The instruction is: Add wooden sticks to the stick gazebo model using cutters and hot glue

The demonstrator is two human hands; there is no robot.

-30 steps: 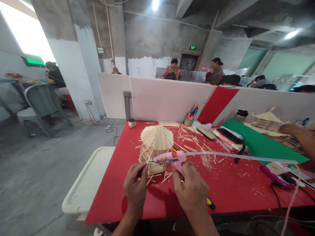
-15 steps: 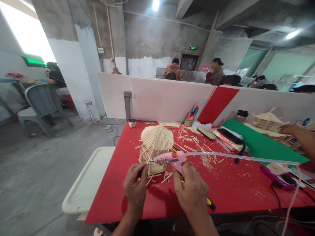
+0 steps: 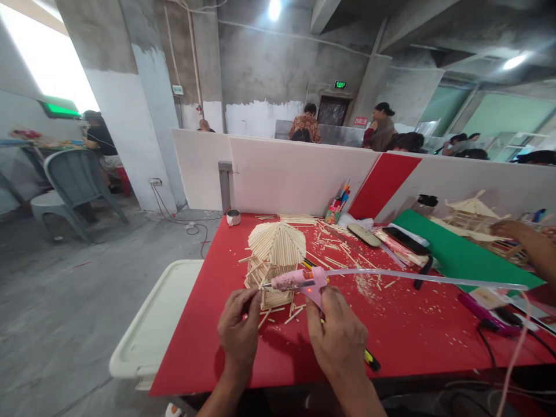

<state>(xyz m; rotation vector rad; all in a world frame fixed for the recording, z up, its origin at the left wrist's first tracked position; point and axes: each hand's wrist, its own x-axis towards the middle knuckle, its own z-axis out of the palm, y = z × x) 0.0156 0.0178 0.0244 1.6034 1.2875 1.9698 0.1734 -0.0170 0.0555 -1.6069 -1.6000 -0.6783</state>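
My right hand is wrapped round the handle of a pink glue gun. Its metal nozzle points left, a red light shows on its body, and a long clear glue stick runs out of the back. Close to the nozzle tip, my left hand is closed in a pinch; whatever is between its fingertips is too small to make out. Just behind both hands stands a small model house of pale wooden sticks with a pointed roof. The glue gun covers part of its lower wall.
Loose sticks and wood scraps litter the red table. Around lie a tape roll, a pen cup, a phone, a green board and a yellow-black cutter. A co-worker's hand is at another stick model, right.
My hands, the glue gun and the model house stay practically where they were. At the right, the co-worker's hand has shifted slightly left.
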